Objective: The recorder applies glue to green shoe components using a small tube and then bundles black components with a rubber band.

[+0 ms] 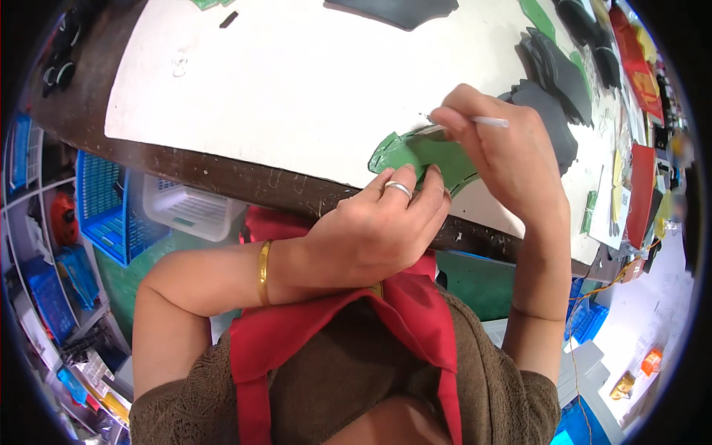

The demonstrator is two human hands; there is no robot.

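A green template (400,154) with slots along its edges lies near the front edge of the white work board (245,89). Over its near edge my left hand (386,219) rests with bent fingers, pressing it down with the fingertips. My right hand (504,141) is closed around a thin white pen (491,122). Those right fingers are at the template's far edge, where a dark rim shows beside the green. The pen's tip is hard to make out there.
Stacked dark grey cut pieces (549,111) lie to the right of my right hand. Another dark piece (397,9) sits at the far edge. Below the table's dark wooden edge (222,178) at left stand a blue basket (119,208) and a white basket (189,208).
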